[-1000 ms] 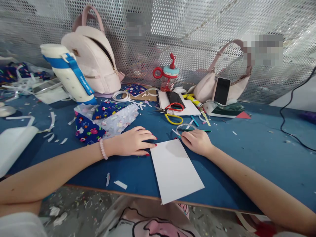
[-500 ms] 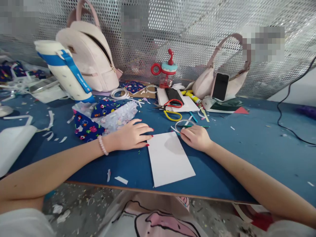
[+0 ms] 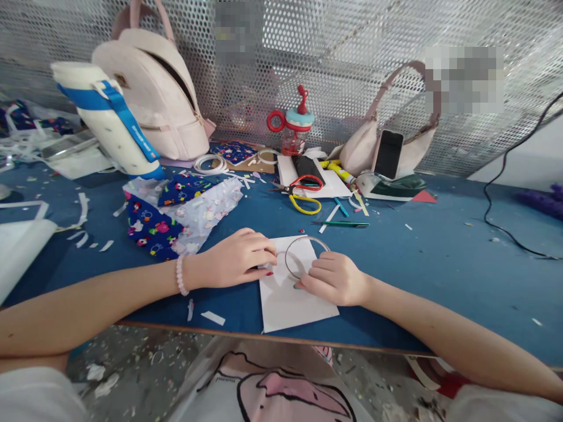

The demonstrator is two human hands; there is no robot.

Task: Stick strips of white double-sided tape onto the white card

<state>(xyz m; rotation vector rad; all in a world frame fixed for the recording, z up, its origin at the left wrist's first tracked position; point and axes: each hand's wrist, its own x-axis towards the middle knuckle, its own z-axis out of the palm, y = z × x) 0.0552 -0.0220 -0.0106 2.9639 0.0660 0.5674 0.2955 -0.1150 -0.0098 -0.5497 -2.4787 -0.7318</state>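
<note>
Both of our hands are over the bench (image 3: 440, 258), working around one white sheet (image 3: 292, 310). Our right hand (image 3: 336, 278) is closed, fingers curled in, and pinches one thin clear ring (image 3: 287, 261) at its right side; we have the ring over the upper part of the white sheet. Our left hand (image 3: 240, 258) is loosely bent and part open at the upper left edge of the white sheet, with the thumb apart from the fingers; we see nothing in its grasp, though the undersides of its fingers are hidden. One beaded bracelet (image 3: 180, 274) circles our left wrist.

Just beyond the white sheet, we have one slim green tool (image 3: 352, 224) lying flat. Farther beyond it sits one pair of scissors (image 3: 288, 190), with one red and one yellow handle loop, partly over a white stack (image 3: 338, 186). Left of the white sheet and beyond our left hand, we see one crumpled patterned cloth (image 3: 152, 225), and past that one tilted bottle (image 3: 99, 120) in front of one pale backpack (image 3: 162, 117). Well beyond the white sheet stands one cup (image 3: 299, 120) with a red handle, and to its right one phone (image 3: 389, 153) leans by one handbag (image 3: 358, 151).
</note>
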